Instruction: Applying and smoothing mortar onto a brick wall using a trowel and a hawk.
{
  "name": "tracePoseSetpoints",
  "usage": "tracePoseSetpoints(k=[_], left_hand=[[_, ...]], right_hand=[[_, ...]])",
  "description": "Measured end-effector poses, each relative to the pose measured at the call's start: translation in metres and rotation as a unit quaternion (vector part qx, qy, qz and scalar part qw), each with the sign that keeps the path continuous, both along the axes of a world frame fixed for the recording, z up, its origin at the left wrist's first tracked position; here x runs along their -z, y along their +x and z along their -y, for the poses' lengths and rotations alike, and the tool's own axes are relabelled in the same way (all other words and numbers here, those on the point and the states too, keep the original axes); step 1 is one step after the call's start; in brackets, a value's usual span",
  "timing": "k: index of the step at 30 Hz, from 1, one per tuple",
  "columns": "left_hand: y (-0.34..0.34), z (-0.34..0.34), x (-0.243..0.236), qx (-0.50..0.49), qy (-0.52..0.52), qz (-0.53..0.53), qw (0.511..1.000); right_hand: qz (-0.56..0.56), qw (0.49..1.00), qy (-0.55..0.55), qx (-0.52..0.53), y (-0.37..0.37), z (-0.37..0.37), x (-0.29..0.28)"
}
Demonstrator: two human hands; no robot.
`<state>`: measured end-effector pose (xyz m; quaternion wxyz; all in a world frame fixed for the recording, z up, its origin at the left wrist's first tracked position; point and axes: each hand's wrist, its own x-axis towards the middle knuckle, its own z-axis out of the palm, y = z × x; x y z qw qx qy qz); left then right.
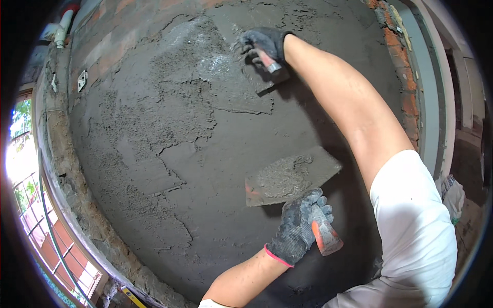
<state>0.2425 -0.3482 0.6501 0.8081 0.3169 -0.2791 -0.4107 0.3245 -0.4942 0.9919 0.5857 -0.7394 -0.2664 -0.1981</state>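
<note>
My left hand (299, 226), in a dark, mortar-smeared glove with a pink cuff, is closed round the orange-and-grey handle (327, 238) of a plastering trowel. Wet grey mortar (287, 177) lies on that trowel's broad blade (254, 196), held in front of the wall at lower centre. Higher up, my right hand (263, 43), gloved too, grips the red-and-grey handle (268, 61) of a second plastering trowel. Its blade (255, 82) lies close against the wet mortar coat (221, 133) on the wall; the hand and handle hide part of it.
Bare brick (120, 38) shows along the wall's top left, and a ragged brick edge (408, 97) runs down the right. A barred window (33, 190), a pipe (63, 28) and a small white wall fitting (82, 80) are at left. A yellow spirit level (132, 296) stands low left.
</note>
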Motion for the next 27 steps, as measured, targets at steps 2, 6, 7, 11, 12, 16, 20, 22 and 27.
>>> tracePoseSetpoints(k=[2, 6, 7, 11, 12, 16, 20, 22, 27], left_hand=[[0.003, -0.003, 0.004, 0.034, -0.039, -0.005, 0.999], [-0.002, -0.010, -0.003, -0.046, -0.007, 0.020, 0.999], [-0.007, -0.002, -0.007, -0.064, 0.022, 0.020, 0.998], [-0.008, -0.006, -0.003, -0.116, 0.076, 0.123, 0.983], [0.012, -0.003, 0.008, -0.009, 0.012, -0.035, 0.999], [-0.002, -0.005, -0.002, -0.071, 0.041, -0.005, 0.997], [-0.008, -0.003, -0.004, -0.098, 0.055, 0.010, 0.994], [-0.013, -0.002, -0.006, -0.099, 0.051, 0.016, 0.994], [-0.014, -0.010, 0.004, -0.090, 0.053, 0.017, 0.994]], right_hand=[[-0.047, 0.996, -0.068, -0.028, -0.006, -0.011, 0.022], [0.210, 0.792, -0.528, 0.224, -0.002, 0.009, 0.050], [0.414, 0.613, -0.603, 0.299, 0.001, 0.047, 0.042], [0.003, 0.976, -0.090, 0.197, -0.024, 0.061, -0.003], [0.025, 0.974, -0.082, 0.210, -0.033, 0.065, -0.010], [0.066, 0.972, -0.105, 0.197, -0.064, 0.099, -0.021], [0.033, 0.990, -0.096, 0.097, -0.053, 0.155, -0.013], [0.069, 0.985, 0.004, 0.160, -0.052, 0.166, 0.002], [-0.024, 0.988, 0.025, 0.152, -0.073, 0.191, 0.071]])
